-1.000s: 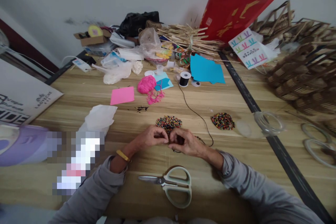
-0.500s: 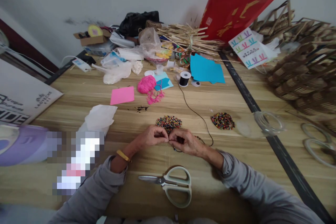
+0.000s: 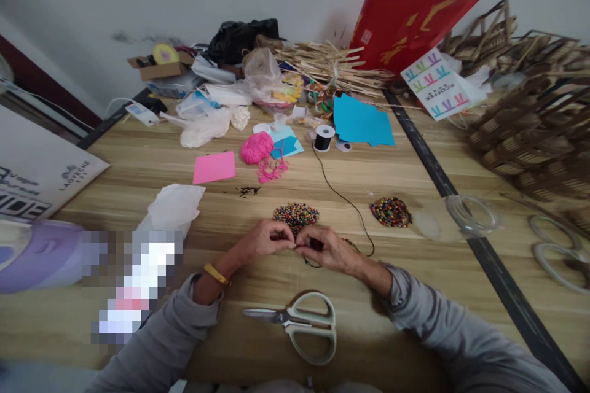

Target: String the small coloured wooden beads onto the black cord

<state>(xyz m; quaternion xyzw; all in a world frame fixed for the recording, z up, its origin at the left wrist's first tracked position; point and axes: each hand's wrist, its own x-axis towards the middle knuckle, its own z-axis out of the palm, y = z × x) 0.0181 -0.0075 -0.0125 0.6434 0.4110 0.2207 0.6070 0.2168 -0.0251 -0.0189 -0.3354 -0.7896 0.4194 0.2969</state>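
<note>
My left hand (image 3: 270, 237) and my right hand (image 3: 326, 249) meet fingertip to fingertip above the table, both closed in a pinch. A black cord (image 3: 343, 196) runs from its spool (image 3: 324, 138) to my right hand, and a bit of it shows below that hand. A few beads (image 3: 349, 242) lie along the cord beside the right wrist. What sits between the left fingertips is too small to make out. Just behind my hands is a heap of multicoloured beads (image 3: 295, 214). Closer to me lie scissors (image 3: 306, 325), blades pointing left.
Another bead pile (image 3: 391, 212) and clear tubing coils (image 3: 472, 216) lie to the right. Pink yarn (image 3: 257, 148), a pink card (image 3: 214, 167) and blue sheets (image 3: 364, 123) are farther back. Woven baskets (image 3: 520, 129) stand at right, a red bag (image 3: 424, 12) behind.
Almost nothing differs. My hands keep the same pinch, and the whole view has shifted very slightly.
</note>
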